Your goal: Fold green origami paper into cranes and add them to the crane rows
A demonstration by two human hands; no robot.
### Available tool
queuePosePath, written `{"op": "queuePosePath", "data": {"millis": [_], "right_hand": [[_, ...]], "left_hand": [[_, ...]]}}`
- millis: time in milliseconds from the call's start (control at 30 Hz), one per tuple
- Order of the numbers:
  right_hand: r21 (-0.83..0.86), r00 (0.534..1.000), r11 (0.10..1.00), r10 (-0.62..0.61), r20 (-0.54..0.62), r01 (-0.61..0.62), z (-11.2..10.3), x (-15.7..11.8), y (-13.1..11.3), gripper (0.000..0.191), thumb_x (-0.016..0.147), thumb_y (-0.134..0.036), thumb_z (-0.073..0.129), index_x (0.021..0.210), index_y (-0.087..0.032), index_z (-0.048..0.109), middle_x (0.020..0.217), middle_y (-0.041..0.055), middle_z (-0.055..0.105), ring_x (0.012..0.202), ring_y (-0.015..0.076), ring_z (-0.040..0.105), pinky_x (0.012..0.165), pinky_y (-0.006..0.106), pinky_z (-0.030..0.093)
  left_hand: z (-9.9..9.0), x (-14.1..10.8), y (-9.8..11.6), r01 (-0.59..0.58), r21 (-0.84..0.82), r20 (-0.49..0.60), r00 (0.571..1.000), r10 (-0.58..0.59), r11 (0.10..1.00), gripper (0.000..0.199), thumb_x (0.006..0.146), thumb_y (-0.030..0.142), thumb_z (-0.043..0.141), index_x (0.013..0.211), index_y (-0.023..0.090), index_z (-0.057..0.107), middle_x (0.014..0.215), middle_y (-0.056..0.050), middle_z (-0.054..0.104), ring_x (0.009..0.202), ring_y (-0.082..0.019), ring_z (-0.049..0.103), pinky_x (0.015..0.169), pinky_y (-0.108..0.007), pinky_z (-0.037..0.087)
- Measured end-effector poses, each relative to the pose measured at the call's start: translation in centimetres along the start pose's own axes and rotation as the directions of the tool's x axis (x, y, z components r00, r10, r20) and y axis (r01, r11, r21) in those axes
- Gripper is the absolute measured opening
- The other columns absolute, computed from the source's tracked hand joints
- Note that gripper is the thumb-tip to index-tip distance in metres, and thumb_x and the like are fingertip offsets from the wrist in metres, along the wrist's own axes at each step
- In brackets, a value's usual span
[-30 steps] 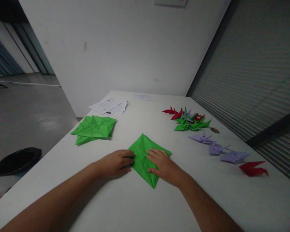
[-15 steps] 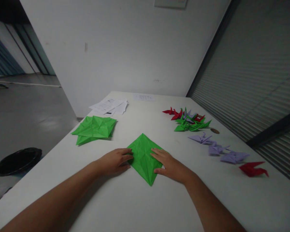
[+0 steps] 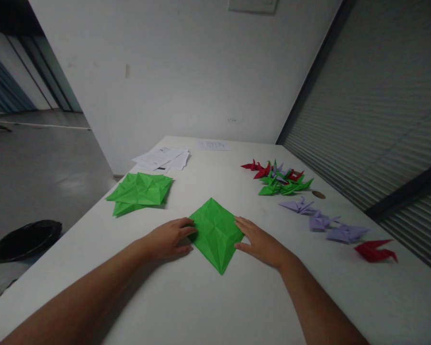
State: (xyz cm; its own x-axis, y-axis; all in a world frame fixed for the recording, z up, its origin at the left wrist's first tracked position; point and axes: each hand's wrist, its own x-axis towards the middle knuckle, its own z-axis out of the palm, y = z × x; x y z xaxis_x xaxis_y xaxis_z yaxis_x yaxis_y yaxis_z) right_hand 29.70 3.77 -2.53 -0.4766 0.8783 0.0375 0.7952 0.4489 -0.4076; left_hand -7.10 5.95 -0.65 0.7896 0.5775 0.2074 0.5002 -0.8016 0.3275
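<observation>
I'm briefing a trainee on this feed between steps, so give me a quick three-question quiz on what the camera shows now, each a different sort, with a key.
1. True or false: the left hand and the right hand are at opposite sides of the same creased green sheet.
2. Multiple choice: what colour is the folded bird nearest the camera?
a) green
b) lilac
c) red
3. Short answer: what lies on the table just beyond the stack of green paper?

Key:
1. True
2. c
3. Loose white papers with print on them
</observation>
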Motion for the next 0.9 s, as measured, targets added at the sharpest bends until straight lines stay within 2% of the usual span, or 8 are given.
{"op": "queuePosePath", "data": {"millis": [300, 400, 567, 633, 733, 900], "right_hand": [[-0.053, 1.000, 0.998, 0.024, -0.018, -0.025, -0.3, -0.3, 0.9, 0.072, 0.097, -0.047, 0.064, 0.158, -0.017, 0.042, 0.165, 0.0189, 0.037, 0.153, 0.0320, 0.036, 0.125, 0.053, 0.033], [-0.063, 0.999, 0.997, 0.035, -0.029, -0.037, -0.3, -0.3, 0.8, 0.073, 0.096, -0.048, 0.065, 0.157, -0.015, 0.043, 0.165, 0.0202, 0.036, 0.154, 0.0331, 0.034, 0.125, 0.054, 0.032], [-0.025, 0.996, 0.997, -0.070, -0.057, 0.069, -0.5, -0.3, -0.3, 0.091, 0.084, -0.048, 0.079, 0.160, -0.020, 0.038, 0.168, 0.0159, 0.031, 0.157, 0.0324, 0.026, 0.126, 0.054, 0.029], [0.002, 0.992, 0.994, -0.110, -0.066, 0.110, -0.5, -0.2, -0.9, 0.093, 0.080, -0.042, 0.083, 0.159, -0.021, 0.040, 0.167, 0.0156, 0.033, 0.155, 0.0327, 0.030, 0.125, 0.054, 0.031], [0.038, 0.983, 0.987, -0.153, -0.099, 0.157, -0.4, -0.1, -1.6, 0.085, 0.081, -0.034, 0.083, 0.156, -0.023, 0.045, 0.164, 0.0151, 0.040, 0.151, 0.0327, 0.038, 0.124, 0.053, 0.035], [0.040, 0.978, 0.984, -0.169, -0.122, 0.175, 0.0, 0.2, -2.4, 0.077, 0.084, -0.028, 0.080, 0.154, -0.022, 0.049, 0.159, 0.0157, 0.048, 0.145, 0.0320, 0.047, 0.121, 0.052, 0.040]], "left_hand": [[0.4, 0.2, -0.6, 0.028, -0.003, -0.039, 0.999, -0.028, 1.000, 0.045, 0.090, 0.023, 0.066, 0.134, 0.019, 0.061, 0.132, -0.017, 0.062, 0.119, -0.030, 0.064, 0.103, -0.044, 0.055], [0.3, 0.2, -0.5, 0.036, -0.008, -0.025, 0.999, -0.036, 0.999, 0.046, 0.090, 0.028, 0.068, 0.135, 0.018, 0.061, 0.133, -0.017, 0.061, 0.120, -0.030, 0.063, 0.104, -0.044, 0.054], [0.3, 0.1, -0.4, 0.034, 0.007, -0.019, 0.999, -0.034, 0.999, 0.059, 0.087, 0.041, 0.073, 0.139, 0.018, 0.057, 0.138, -0.018, 0.059, 0.125, -0.033, 0.059, 0.107, -0.048, 0.051], [0.6, 0.0, -0.5, 0.043, 0.009, -0.024, 0.999, -0.043, 0.999, 0.062, 0.086, 0.044, 0.074, 0.140, 0.017, 0.056, 0.141, -0.019, 0.058, 0.128, -0.034, 0.058, 0.110, -0.049, 0.049], [0.9, -0.2, -0.7, 0.057, 0.010, -0.035, 0.998, -0.057, 0.998, 0.064, 0.087, 0.046, 0.073, 0.140, 0.016, 0.055, 0.143, -0.020, 0.057, 0.132, -0.035, 0.054, 0.113, -0.050, 0.046], [1.2, -0.1, -0.7, 0.070, 0.021, -0.041, 0.997, -0.069, 0.997, 0.066, 0.087, 0.048, 0.073, 0.141, 0.014, 0.052, 0.143, -0.020, 0.058, 0.133, -0.035, 0.054, 0.113, -0.050, 0.045]]}}
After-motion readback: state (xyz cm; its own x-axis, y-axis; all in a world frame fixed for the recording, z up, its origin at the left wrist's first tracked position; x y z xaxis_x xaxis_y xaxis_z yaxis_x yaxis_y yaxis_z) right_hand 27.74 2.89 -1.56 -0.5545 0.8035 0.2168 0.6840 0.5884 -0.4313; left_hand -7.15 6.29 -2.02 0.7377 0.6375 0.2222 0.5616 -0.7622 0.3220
